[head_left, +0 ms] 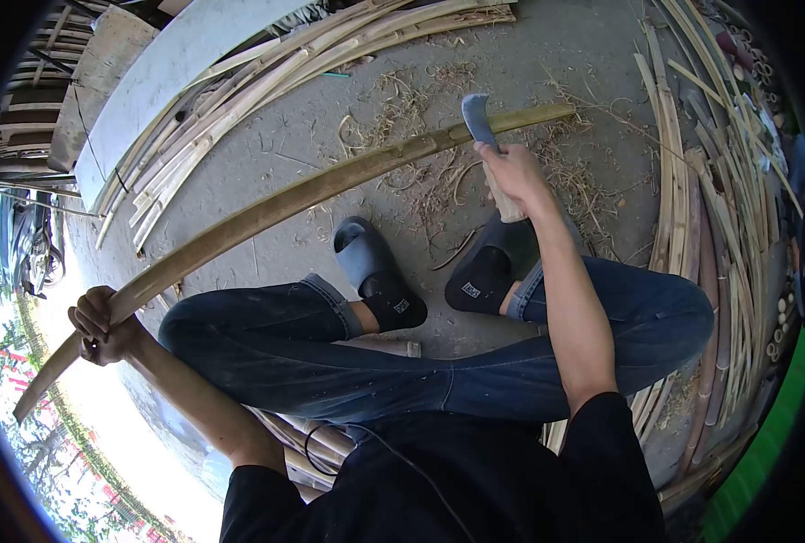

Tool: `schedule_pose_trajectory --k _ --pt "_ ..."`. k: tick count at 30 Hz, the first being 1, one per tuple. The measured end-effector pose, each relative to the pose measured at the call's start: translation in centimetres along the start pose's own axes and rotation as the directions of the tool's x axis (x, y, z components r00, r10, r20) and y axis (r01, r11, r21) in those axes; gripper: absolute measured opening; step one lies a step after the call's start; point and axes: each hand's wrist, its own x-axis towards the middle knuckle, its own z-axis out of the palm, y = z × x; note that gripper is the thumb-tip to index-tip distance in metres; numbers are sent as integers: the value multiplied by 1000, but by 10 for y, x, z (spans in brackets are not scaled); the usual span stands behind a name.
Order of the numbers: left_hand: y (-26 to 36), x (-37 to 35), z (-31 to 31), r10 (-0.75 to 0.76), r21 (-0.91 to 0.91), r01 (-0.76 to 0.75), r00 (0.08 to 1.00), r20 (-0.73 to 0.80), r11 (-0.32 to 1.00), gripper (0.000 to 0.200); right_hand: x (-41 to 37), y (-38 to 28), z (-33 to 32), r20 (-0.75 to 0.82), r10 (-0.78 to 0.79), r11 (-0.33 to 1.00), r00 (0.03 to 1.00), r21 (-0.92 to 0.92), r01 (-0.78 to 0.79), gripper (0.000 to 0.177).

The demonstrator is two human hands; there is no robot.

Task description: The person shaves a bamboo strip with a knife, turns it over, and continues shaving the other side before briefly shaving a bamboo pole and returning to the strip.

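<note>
Gripping bamboo strip [271, 210] near lower end w/ our L hand [104, 328] | R hand [514, 176] closed on hooked knife [477, 118] handle | strip slants above our feet, blade at upper end

No text can be read: the small white square print [401, 306] on each black fabric sock [382, 290] is too tiny to make out.

Two hands, the left hand [104, 326] and the right hand [514, 176]; one hooked knife [481, 119]; one long bamboo strip [285, 201]; two slippers [360, 252] and two socks [393, 303] (one each per foot). Loose strips [230, 104], many, form at least two groups. Far left, probably one motorcycle [45, 249], blurred by glare.
</note>
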Motion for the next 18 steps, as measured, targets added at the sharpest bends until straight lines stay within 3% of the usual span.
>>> schedule_pose_trajectory --k 2,4,7,10,11,14,15,16,17,18 --pt "-2 0 1 31 -17 -31 999 -23 999 17 7 3 8 -38 72 997 997 31 -71 41" --pt "6 6 -3 61 -29 -63 996 -59 998 18 -27 -6 50 -84 -180 966 980 -202 160 40" --pt "19 11 -14 71 3 -71 997 -20 997 19 -28 7 52 -9 -243 970 970 -32 243 41" --pt "11 7 -14 97 -33 -99 992 -75 995 19 -10 12 26 -27 -118 992 993 34 119 41" --pt "9 6 -11 66 -22 -68 994 -84 997 18 7 26 21 -103 -77 996 992 26 80 39" --pt "4 1 -3 45 13 -44 995 -89 999 17 -6 16 30 -63 -14 992 998 125 22 38" --pt "5 4 -4 44 -7 -45 995 -95 999 17 -27 -1 42 40 -162 987 986 25 161 39" --pt "4 6 -5 40 -29 -43 994 -100 999 17 -53 -21 55 181 -159 986 971 77 147 39" --pt "2 6 -4 40 -31 -43 995 -96 999 17 -62 -17 77 206 -324 945 923 23 327 39" --pt "-1 6 -4 49 -23 -51 994 -93 998 16 -69 -21 84 184 -392 920 902 46 390 40"
